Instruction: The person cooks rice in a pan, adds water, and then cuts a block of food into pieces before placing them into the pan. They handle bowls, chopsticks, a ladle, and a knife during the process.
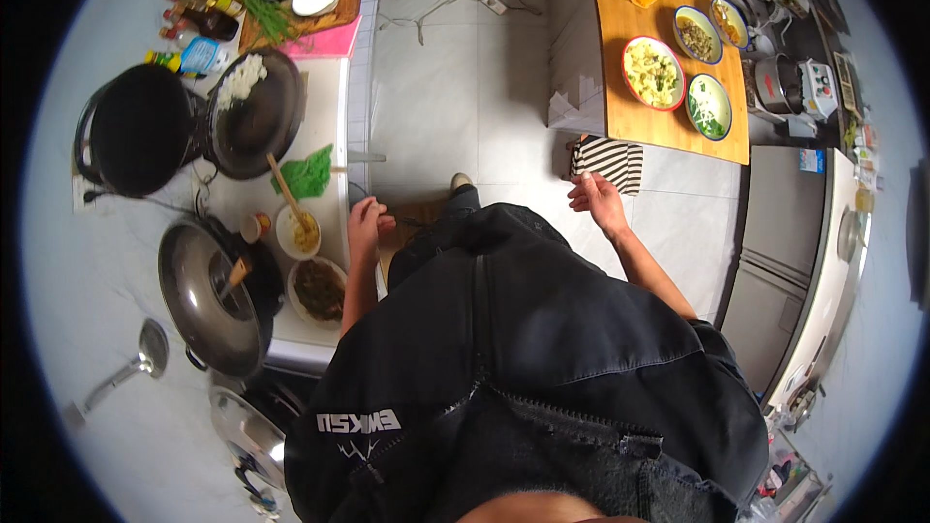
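My left hand [368,226] is loosely curled beside the counter's front edge, with nothing seen in it. Nearest to it on the counter are a white bowl [289,245] with yellowish food and wooden chopsticks [285,185], and a bowl of dark food [318,292]. A crumpled green cloth or bag [305,173] lies farther along. Over the floor at the right, my right hand [597,197] is empty with its fingers apart. Just beyond it is a black-and-white striped cloth item [614,163], partly under the wooden table [625,123].
An open electric griddle [254,131] holds white, rice-like food [241,80]. Behind the bowls stands a wok [189,298] with a wooden-handled utensil [238,272]. Several filled bowls, one red-rimmed [654,74], stand on the table. A fridge [777,247] is at right; a power cord [443,3] crosses the floor.
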The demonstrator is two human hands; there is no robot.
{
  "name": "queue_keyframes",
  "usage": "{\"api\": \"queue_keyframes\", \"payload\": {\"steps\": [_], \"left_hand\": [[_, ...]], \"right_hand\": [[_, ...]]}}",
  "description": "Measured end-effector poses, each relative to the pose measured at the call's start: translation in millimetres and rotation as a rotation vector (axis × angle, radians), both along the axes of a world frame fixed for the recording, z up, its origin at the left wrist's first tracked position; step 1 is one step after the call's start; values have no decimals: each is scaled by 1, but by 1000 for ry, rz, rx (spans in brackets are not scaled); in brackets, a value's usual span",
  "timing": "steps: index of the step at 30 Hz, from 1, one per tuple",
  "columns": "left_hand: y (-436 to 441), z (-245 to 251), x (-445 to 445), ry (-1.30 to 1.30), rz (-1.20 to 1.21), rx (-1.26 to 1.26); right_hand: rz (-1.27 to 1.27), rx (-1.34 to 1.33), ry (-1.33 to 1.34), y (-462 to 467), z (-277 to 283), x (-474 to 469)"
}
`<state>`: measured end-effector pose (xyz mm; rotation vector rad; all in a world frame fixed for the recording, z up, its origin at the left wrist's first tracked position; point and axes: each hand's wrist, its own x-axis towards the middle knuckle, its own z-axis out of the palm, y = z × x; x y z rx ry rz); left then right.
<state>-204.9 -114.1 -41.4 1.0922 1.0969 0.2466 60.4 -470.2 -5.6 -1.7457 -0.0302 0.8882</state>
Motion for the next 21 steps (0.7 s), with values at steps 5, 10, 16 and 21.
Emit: {"api": "queue_keyframes", "payload": {"steps": [5, 10, 16, 21], "left_hand": [[65, 25, 97, 39, -130, 11], [97, 31, 164, -1, -198, 43], [102, 29, 227, -28, -1, -42], [104, 38, 271, 27, 129, -35]], "right_hand": [[-77, -3, 15, 32, -10, 42], [-122, -25, 42, 57, -14, 88], [27, 6, 67, 110, -17, 196], [74, 55, 11, 169, -3, 289]]}}
